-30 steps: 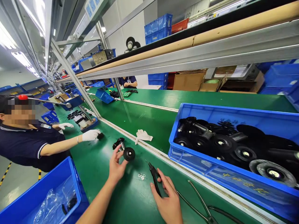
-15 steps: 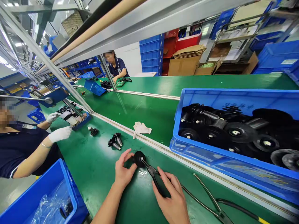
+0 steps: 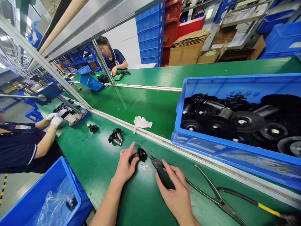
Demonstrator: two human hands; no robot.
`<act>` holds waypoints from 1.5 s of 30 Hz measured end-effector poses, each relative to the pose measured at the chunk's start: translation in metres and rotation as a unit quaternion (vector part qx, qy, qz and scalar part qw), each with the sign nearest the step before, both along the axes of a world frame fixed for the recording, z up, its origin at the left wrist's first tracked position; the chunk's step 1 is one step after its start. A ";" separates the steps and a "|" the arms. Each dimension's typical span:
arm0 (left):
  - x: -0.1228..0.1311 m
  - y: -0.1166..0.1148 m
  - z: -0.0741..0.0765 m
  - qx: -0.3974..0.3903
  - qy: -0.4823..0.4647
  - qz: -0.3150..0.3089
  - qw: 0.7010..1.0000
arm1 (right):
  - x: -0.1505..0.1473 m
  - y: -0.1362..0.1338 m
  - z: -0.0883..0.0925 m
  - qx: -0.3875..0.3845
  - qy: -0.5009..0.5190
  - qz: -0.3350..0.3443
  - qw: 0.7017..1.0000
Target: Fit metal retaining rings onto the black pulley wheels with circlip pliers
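My left hand is closed around a small black wheel part with a short shaft, holding it just above the green belt. My right hand grips black pliers by the handles. The plier tips point at the wheel part and nearly touch it. A few small metal rings lie on the belt just below the part.
A big blue crate of black wheels stands at the right. Two loose parts and another lie farther up the belt, beside a white glove. Long pliers lie at the right. A gloved co-worker works at the left, near a blue bin.
My left hand has turned the wheel part so its shaft shows. The plier tips stay at the part. The co-worker's gloved hands drew back to the tray.
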State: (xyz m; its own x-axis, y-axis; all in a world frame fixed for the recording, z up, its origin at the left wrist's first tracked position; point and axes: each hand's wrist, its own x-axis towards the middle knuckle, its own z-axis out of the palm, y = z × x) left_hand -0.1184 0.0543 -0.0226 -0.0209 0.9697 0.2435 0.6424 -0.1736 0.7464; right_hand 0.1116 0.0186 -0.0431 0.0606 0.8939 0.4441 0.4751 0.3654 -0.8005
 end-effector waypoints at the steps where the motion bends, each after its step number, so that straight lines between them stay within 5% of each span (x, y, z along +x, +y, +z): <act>1: 0.000 0.000 -0.001 -0.001 -0.004 0.004 1.000 | 0.000 0.000 0.000 -0.002 0.001 -0.001 1.000; 11: 0.009 0.001 0.005 -0.003 -0.228 0.033 0.973 | 0.001 -0.001 -0.001 -0.005 -0.002 0.028 1.000; 25: 0.014 -0.002 0.004 -0.005 -0.258 0.087 0.962 | 0.001 -0.001 0.003 0.015 -0.038 0.038 0.998; 45: -0.001 -0.004 -0.006 0.047 -0.239 0.029 0.970 | 0.002 -0.005 0.001 0.056 -0.143 0.023 0.988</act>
